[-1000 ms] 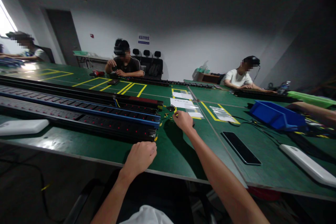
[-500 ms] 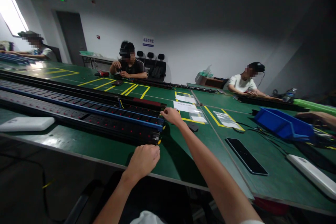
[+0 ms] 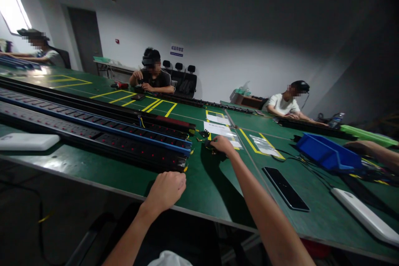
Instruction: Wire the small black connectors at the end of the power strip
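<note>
Long black strips (image 3: 131, 148) with rows of red dots and a blue edge rail (image 3: 174, 143) lie along the table, their ends toward my hands. My left hand (image 3: 166, 190) is a closed fist at the table's front edge, just below the nearest strip's end; its curled fingers hide anything inside. My right hand (image 3: 222, 144) is right of the strip ends, fingers pinched at a small black part (image 3: 209, 144) low over the table. Another small black piece (image 3: 205, 134) lies just beyond it. Short yellow bits (image 3: 186, 169) stick out at the strip ends.
Papers (image 3: 218, 128) lie inside yellow tape. To the right are a black phone (image 3: 285, 189), a blue bin (image 3: 327, 151), cables and a white power bank (image 3: 364, 214). Another white device (image 3: 28, 141) lies left. A co-worker's hand (image 3: 370, 149) is beside the bin; other people sit across the table.
My right hand has moved right, away from the strip ends, to the small black part. My left hand stays closed in nearly the same place. The view has shifted slightly.
</note>
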`<move>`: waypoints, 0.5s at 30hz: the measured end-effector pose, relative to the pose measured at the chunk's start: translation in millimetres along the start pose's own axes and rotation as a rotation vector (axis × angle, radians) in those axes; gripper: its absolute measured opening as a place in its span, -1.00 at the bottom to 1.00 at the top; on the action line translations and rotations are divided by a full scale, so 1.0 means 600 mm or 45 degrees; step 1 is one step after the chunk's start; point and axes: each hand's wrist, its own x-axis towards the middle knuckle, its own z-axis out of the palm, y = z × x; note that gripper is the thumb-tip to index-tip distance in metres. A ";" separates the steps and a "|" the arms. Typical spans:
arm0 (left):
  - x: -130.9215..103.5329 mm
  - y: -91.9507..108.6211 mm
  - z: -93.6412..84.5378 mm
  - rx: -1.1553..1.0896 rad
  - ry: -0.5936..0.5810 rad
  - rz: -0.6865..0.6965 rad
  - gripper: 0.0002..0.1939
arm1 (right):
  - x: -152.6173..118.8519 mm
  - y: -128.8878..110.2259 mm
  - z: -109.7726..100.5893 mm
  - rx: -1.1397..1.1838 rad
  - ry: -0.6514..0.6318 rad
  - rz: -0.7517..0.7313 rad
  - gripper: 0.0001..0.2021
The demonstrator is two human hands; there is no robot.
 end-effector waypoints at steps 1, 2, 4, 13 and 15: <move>0.000 0.000 0.000 0.001 -0.002 -0.002 -0.71 | 0.000 -0.002 -0.001 -0.042 -0.036 0.012 -0.70; 0.000 0.000 0.001 0.002 -0.001 -0.001 -0.71 | 0.000 -0.006 -0.003 -0.089 -0.057 0.028 -0.69; 0.000 0.000 0.001 0.001 0.002 -0.003 -0.72 | 0.001 -0.017 -0.005 -0.180 -0.065 0.068 -0.65; 0.001 0.000 0.002 0.010 -0.006 -0.002 -0.74 | 0.010 -0.114 0.005 -0.330 0.074 -0.024 -0.60; 0.001 0.001 0.002 0.009 -0.018 -0.011 -0.75 | 0.016 -0.144 0.009 -0.247 0.108 -0.156 -0.60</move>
